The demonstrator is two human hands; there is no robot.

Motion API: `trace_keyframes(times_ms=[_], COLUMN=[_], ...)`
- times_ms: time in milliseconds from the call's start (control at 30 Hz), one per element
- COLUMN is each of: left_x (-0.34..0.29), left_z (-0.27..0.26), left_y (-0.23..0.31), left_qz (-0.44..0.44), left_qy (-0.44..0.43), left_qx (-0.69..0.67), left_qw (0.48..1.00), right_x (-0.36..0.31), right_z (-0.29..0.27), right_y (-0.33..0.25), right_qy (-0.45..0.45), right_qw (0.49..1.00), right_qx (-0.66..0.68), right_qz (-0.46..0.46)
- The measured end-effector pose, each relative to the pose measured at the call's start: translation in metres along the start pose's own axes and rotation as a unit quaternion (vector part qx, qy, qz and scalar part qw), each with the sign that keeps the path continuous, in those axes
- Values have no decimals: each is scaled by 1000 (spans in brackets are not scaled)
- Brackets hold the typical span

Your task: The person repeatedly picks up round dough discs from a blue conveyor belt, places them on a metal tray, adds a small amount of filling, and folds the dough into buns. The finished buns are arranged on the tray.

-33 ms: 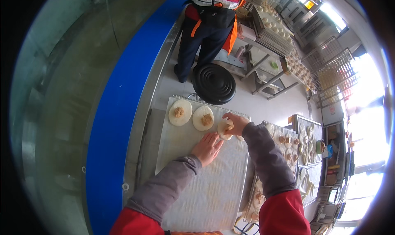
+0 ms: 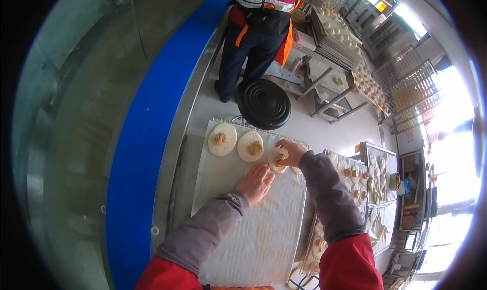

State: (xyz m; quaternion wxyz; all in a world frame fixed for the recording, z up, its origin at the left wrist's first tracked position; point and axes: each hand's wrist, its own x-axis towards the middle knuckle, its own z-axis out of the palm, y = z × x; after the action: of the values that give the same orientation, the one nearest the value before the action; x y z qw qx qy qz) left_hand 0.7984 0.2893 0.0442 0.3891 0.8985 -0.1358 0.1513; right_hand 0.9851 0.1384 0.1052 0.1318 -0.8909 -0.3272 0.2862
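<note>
Three flat oval dough rounds show in a row on the paper-lined tray (image 2: 243, 244): a left one (image 2: 215, 147), a middle one (image 2: 245, 154) and a right one (image 2: 273, 155). Each bears a lump of brown filling (image 2: 255, 148). My right hand (image 2: 290, 153) curves over the right round, its fingertips closed at that round's filling, which they partly hide. Fingers stretched out, my left hand (image 2: 257, 184) lies flat on the paper, fingertips by the near edge of the same round. Beyond my right hand, another piece of dough (image 2: 297, 171) is mostly covered.
A black round stool (image 2: 264, 103) stands beyond the tray. To the left runs a blue belt (image 2: 152, 112). More trays of filled dough (image 2: 355, 174) lie to the right. A person (image 2: 258, 41) stands ahead, near a metal table (image 2: 324, 79) with stacked trays. Wire racks (image 2: 413, 87) stand farther back.
</note>
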Motion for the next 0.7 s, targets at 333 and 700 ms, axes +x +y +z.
trace_keyframes(times_ms=[333,700], left_x=[-2,-15], left_z=[-2,28], left_y=[-2,-20], left_qz=[25,74], left_qy=[-22,-38], left_qx=[33,125], left_qw=[999,989], right_x=[17,56], right_z=[-11,2], right_y=[4,34], right_qy=[-44,82], right_qw=[995,993], right_qx=[83,21], right_qz=[-46,-81])
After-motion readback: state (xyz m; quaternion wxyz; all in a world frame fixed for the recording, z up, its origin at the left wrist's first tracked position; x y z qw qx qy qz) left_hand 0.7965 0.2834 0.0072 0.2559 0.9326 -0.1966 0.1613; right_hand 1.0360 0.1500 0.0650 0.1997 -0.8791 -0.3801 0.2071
